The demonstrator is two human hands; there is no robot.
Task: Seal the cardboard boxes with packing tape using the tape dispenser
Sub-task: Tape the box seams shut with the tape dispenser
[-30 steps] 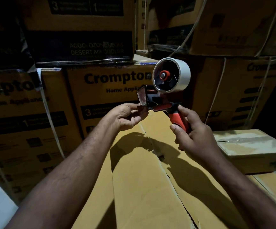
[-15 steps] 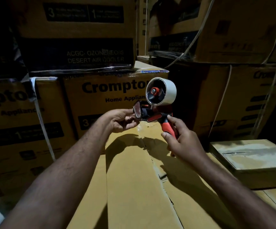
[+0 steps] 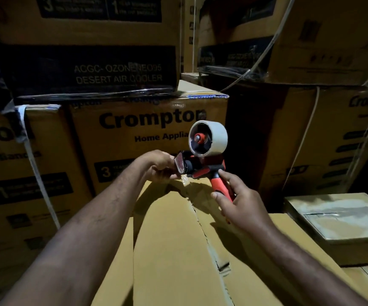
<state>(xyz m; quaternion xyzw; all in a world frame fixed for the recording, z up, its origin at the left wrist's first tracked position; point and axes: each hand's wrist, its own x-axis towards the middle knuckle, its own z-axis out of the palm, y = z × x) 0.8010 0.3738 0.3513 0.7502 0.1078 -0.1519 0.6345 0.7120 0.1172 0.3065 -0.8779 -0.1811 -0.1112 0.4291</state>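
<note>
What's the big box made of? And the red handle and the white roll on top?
The big box looks like matte brown cardboard, with a ragged seam along its top. The handle of the tape dispenser, held in the right hand, looks like red plastic, maybe rubbery, slightly shiny. The roll is probably plastic packing tape: pale, smooth, wound in a ring.

Open room lies above the box top (image 3: 167,250); stacked cartons (image 3: 147,129) wall the back.

Large cardboard box (image 3: 167,250) as work surface, 1 ragged seam between its flaps, small taped box (image 3: 344,224) just beside its right edge
</note>
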